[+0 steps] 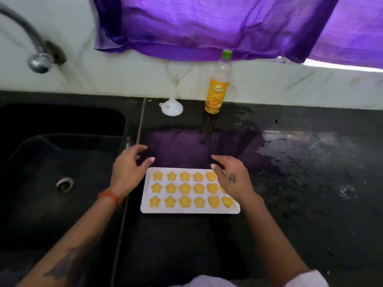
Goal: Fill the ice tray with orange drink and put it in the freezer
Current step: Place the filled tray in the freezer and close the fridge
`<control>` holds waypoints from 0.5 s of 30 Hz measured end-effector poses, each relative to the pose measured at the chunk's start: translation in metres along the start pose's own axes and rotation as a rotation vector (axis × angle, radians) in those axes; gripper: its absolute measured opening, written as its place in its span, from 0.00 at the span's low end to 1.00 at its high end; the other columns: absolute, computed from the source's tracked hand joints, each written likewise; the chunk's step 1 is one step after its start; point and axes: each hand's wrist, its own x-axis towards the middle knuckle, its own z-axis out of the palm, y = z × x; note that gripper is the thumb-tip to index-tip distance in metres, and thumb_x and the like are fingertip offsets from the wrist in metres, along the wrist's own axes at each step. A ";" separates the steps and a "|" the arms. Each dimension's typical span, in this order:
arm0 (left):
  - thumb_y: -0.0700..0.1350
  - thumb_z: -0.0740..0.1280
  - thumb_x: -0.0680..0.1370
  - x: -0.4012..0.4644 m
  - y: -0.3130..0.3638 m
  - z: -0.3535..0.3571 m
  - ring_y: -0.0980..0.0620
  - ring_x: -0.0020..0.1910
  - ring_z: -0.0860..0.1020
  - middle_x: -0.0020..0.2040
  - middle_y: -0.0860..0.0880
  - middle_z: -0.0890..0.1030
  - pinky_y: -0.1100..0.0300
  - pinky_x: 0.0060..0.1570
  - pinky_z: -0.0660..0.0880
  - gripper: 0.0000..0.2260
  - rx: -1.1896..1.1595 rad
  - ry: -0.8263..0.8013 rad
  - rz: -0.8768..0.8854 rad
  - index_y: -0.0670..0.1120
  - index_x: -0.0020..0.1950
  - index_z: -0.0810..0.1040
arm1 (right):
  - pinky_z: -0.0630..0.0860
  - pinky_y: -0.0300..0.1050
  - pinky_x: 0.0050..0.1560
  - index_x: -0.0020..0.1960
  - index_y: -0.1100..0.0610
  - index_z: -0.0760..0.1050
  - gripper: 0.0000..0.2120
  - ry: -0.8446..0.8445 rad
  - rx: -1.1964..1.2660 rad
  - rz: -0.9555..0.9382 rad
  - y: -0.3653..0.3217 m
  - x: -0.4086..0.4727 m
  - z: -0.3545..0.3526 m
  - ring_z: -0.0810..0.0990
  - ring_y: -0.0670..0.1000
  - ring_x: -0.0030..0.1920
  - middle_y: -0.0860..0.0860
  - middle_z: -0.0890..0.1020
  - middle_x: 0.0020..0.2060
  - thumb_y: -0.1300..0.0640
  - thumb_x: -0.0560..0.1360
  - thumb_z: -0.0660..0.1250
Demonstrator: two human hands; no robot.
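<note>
A white ice tray (145, 204) lies flat on the black counter in front of me, its star, flower and heart moulds full of orange drink. My left hand (127, 166) hovers at the tray's far left corner, fingers spread and holding nothing. My right hand (232, 177) hovers over the tray's far right corner, fingers apart and empty, hiding a couple of moulds. The orange drink bottle (217, 88), green-capped and almost empty, stands upright at the back against the wall.
A white funnel (172, 107) rests mouth-down beside the bottle. A black sink (51, 183) with a drain and a tap (39, 61) lies to the left. The counter (310, 162) on the right is wet. A purple curtain (207, 23) hangs above.
</note>
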 end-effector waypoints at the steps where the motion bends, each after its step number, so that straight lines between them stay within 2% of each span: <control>1: 0.48 0.73 0.71 -0.022 -0.004 -0.009 0.54 0.45 0.77 0.53 0.47 0.80 0.62 0.46 0.71 0.16 0.017 0.037 -0.030 0.48 0.58 0.78 | 0.66 0.41 0.62 0.67 0.55 0.71 0.18 -0.001 -0.006 -0.070 -0.010 0.000 0.003 0.71 0.53 0.64 0.53 0.76 0.63 0.52 0.79 0.60; 5: 0.47 0.73 0.71 -0.110 -0.012 -0.041 0.49 0.49 0.80 0.56 0.47 0.79 0.58 0.49 0.74 0.17 0.061 0.177 -0.176 0.47 0.58 0.78 | 0.58 0.39 0.67 0.69 0.54 0.69 0.19 -0.101 0.027 -0.361 -0.054 -0.013 0.024 0.65 0.53 0.69 0.54 0.72 0.67 0.53 0.79 0.61; 9: 0.47 0.72 0.72 -0.200 -0.017 -0.066 0.49 0.51 0.79 0.57 0.48 0.78 0.59 0.50 0.73 0.17 0.121 0.328 -0.365 0.47 0.59 0.77 | 0.60 0.40 0.68 0.68 0.54 0.70 0.19 -0.240 0.089 -0.638 -0.095 -0.049 0.052 0.68 0.54 0.68 0.55 0.73 0.66 0.53 0.78 0.63; 11: 0.46 0.72 0.72 -0.249 -0.018 -0.078 0.48 0.53 0.79 0.57 0.46 0.78 0.57 0.53 0.74 0.17 0.135 0.398 -0.474 0.46 0.60 0.77 | 0.62 0.41 0.67 0.68 0.55 0.71 0.20 -0.291 0.129 -0.775 -0.114 -0.076 0.066 0.70 0.55 0.67 0.56 0.75 0.64 0.55 0.77 0.65; 15: 0.48 0.70 0.74 -0.357 -0.022 -0.097 0.47 0.57 0.77 0.61 0.46 0.77 0.56 0.57 0.73 0.19 0.170 0.513 -0.714 0.46 0.63 0.75 | 0.63 0.43 0.68 0.68 0.55 0.71 0.21 -0.489 0.173 -0.988 -0.148 -0.143 0.096 0.69 0.55 0.67 0.55 0.74 0.65 0.54 0.76 0.66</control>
